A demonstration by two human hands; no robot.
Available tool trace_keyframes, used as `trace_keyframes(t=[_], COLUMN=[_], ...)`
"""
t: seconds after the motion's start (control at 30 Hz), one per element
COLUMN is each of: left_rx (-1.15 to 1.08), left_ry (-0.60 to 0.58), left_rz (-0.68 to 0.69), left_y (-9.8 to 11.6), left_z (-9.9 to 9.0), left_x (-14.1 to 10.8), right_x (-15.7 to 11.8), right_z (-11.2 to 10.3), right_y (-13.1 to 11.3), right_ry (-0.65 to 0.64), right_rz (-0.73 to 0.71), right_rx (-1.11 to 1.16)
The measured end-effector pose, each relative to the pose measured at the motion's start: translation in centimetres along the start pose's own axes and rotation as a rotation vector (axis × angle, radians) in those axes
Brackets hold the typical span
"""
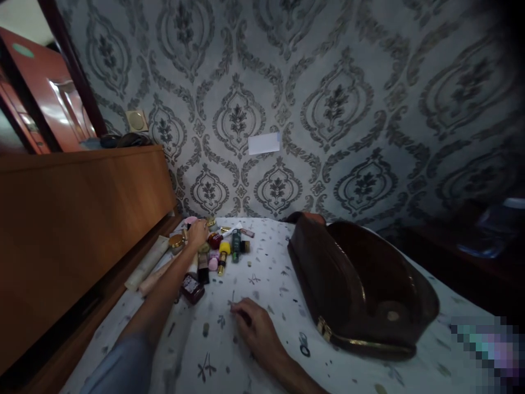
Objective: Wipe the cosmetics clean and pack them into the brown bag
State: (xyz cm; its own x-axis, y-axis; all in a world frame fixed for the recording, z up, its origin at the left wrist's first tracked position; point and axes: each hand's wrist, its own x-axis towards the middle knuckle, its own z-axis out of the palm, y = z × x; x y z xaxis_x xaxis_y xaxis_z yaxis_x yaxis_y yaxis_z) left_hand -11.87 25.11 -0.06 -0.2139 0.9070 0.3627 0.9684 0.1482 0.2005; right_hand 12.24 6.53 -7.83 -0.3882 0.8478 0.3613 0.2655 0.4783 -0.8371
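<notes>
My left hand [198,234] reaches into a cluster of cosmetics on the patterned white sheet; its fingertips are hidden, so a grip cannot be made out. Close to it are a gold-lidded jar [176,242], a dark red round item [215,239], a tube with a black cap [203,265] and a yellow-topped bottle [223,254]. A dark green bottle [236,243] and a pink item [214,261] lie there too. Nearer me is a dark red jar [192,289]. My right hand [257,330] rests on the sheet, loosely curled, thumb and forefinger apart, holding nothing visible.
A brown bag [340,295] with a gold zip stands open on the right. Pale tubes [146,264] lie along the left edge, beside a wooden headboard-like panel [82,208]. A patterned wall [283,82] rises behind. At lower right, one item [488,350] is pixelated.
</notes>
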Motion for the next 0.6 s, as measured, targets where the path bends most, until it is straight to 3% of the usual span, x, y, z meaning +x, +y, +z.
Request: trace_keyframes(t=[0.17,0.3,0.43,0.6], left_rx=[0.076,0.108,0.130,0.093], left_ry=[-0.025,-0.116,-0.216,-0.227], left_rz=[0.024,0.041,0.044,0.041], left_y=[1.8,2.4,2.1,1.7], left_z=[2.1,3.8,5.1,5.3], left_x=[4.5,6.8,8.2,8.7], right_x=[0.0,0.0,0.0,0.2], right_z=[0.0,0.0,0.0,0.1], right_y=[0.3,0.9,1.1,1.1], right_ry=[-0.003,0.008,-0.006,-0.018], right_rz=[-0.021,-0.049,-0.043,-0.011], right_rx=[-0.018,-0.019,-0.014,-0.021])
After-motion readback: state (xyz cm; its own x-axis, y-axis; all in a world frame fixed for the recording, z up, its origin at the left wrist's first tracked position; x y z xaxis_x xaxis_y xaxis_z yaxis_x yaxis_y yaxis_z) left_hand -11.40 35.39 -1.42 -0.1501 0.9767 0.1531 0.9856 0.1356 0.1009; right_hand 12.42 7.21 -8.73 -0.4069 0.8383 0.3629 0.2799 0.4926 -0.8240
